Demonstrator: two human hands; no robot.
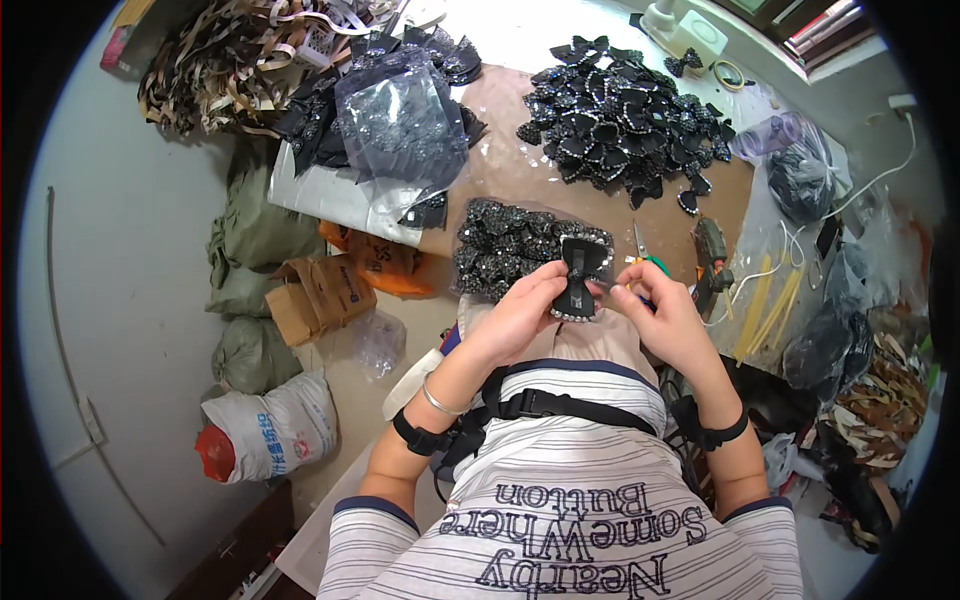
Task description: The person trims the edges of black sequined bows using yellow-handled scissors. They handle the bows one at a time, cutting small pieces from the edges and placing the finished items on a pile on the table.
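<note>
A black bow (582,258) with a row of shiny stones along its ends is held upright in my left hand (522,310), pinched between thumb and fingers. Just right of the bow, my right hand (664,320) is curled with its fingertips together; whatever they hold, if anything, is too small to make out. Under and behind the bow lies a clear bag (500,245) packed with sparkling black bows. Scissors (655,264) with green handles rest just beyond my right hand, partly hidden by it.
A heap of black bows (620,125) covers the table's far right. More black pieces lie under a clear plastic bag (400,125) at far left. A glue gun (711,262) and yellow glue sticks (768,315) lie to the right. Sacks and a cardboard box (318,297) stand left.
</note>
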